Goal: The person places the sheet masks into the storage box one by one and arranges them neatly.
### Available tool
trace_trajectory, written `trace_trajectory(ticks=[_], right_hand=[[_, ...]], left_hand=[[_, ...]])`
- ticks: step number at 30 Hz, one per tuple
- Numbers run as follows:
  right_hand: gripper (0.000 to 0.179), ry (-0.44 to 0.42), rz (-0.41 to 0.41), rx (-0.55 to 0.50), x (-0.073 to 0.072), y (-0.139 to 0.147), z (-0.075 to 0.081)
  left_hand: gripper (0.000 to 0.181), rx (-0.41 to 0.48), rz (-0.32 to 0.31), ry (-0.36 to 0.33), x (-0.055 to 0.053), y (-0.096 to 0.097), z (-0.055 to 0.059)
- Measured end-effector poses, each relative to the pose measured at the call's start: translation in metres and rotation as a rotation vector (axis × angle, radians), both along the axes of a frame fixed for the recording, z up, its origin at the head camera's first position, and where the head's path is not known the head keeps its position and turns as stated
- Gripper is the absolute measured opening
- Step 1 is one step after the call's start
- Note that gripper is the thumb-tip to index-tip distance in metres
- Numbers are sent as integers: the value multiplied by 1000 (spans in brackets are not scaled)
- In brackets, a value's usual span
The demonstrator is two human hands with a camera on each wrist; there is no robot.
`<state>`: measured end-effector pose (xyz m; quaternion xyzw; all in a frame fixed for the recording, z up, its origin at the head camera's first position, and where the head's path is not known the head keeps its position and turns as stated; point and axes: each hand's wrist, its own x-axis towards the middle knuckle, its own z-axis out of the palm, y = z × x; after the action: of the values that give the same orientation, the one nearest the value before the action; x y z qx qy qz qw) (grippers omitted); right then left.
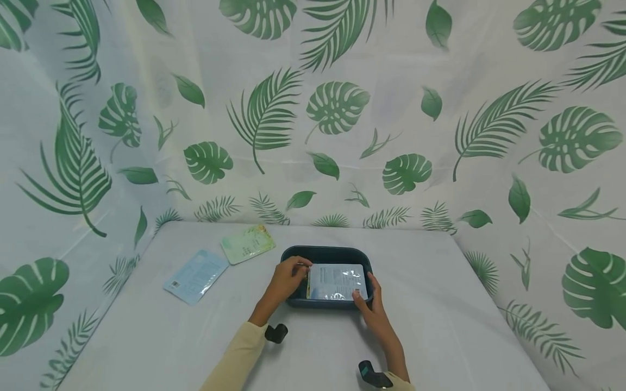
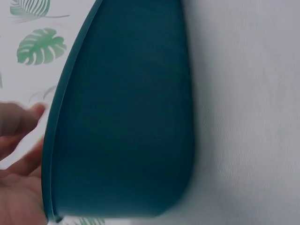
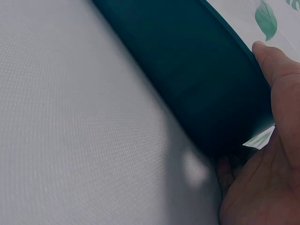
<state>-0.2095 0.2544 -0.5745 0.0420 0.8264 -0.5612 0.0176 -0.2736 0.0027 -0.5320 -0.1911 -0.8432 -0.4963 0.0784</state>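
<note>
A dark teal plastic bin (image 1: 323,305) stands on the table in front of me. In it lies a light blue flat packet (image 1: 337,279) with printed text, a yellowish edge showing along its left side. My left hand (image 1: 288,278) reaches over the bin's left end, fingertips right at the packet's upper left corner; I cannot tell whether they pinch it. With my right hand (image 1: 374,309) I grip the bin's near right corner, thumb over the rim by the packet, fingers round the outer side. In the right wrist view, the right thumb (image 3: 276,63) lies along the rim.
Left of the bin, another light blue packet (image 1: 196,277) and a pale green packet (image 1: 248,244) lie on the white table (image 1: 440,326). A leaf-printed curtain (image 1: 342,179) surrounds the table at the back and sides. Each wrist wears a small black camera.
</note>
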Motion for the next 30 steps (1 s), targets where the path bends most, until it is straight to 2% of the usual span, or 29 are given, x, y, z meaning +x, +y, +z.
trace_trajectory(ticks=[3, 6, 7, 10, 13, 15, 18, 21, 24, 26, 28, 30], right_hand=[[75, -3, -1, 3, -1, 0, 1], [76, -6, -3, 5, 0, 0, 2], [76, -6, -2, 5, 0, 0, 3], [75, -5, -2, 6, 0, 0, 4], [75, -3, -1, 11, 1, -1, 5], [75, -2, -1, 12, 1, -1, 5], [75, 4, -2, 14, 1, 0, 5], [75, 6, -5, 11, 1, 0, 4], [75, -5, -12, 13, 1, 0, 2], [75, -14, -16, 17, 0, 0, 1], [76, -18, -17, 24, 0, 1, 0], [76, -15, -18, 28, 0, 1, 0]], left_hand=[[17, 65, 105, 57, -5, -10, 1], [18, 24, 236, 98, -11, -24, 1], [18, -20, 280, 112, -12, -29, 0], [16, -232, 403, 105, -15, -46, -5], [18, -435, 483, 83, -15, -62, -12], [20, -505, 515, 59, -15, -70, -16], [28, -531, 536, 3, -17, -79, -20], [37, -541, 543, -109, -20, -86, -22], [45, -559, 532, -245, -23, -92, -23], [48, -560, 520, -310, -23, -95, -25], [48, -540, 520, -329, -24, -96, -26], [46, -519, 532, -309, -24, -96, -26]])
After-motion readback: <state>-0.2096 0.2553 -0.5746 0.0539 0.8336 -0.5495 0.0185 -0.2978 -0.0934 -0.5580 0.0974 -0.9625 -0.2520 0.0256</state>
